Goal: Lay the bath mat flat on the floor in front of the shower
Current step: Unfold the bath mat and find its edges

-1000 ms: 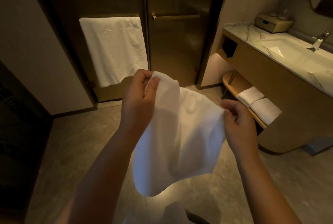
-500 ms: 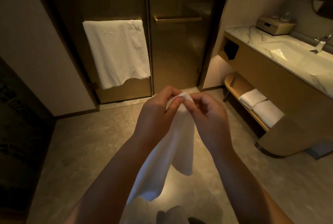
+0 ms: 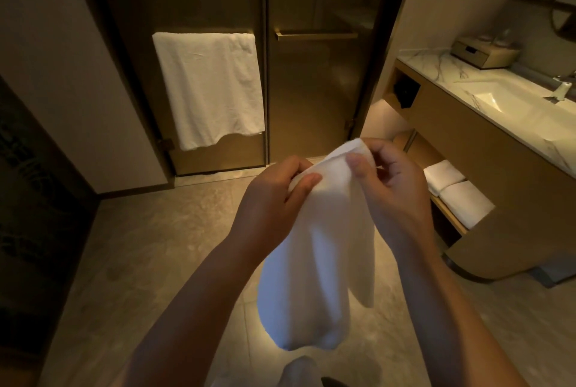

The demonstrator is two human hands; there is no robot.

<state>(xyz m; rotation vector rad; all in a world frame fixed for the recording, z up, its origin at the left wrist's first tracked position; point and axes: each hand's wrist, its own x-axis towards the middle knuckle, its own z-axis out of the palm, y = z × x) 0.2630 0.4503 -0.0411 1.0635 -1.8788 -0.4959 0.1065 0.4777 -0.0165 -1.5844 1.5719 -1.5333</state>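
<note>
My left hand and right hand both pinch the white bath mat's top edge, close together — it hangs bunched above the floor before the shower door, ready to spread.

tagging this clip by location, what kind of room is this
A bathroom, probably in a hotel. A glass shower door has a white towel hung on the bar beside it, a marble vanity with a sink stands on the right, and folded towels sit on its lower shelf.
</note>
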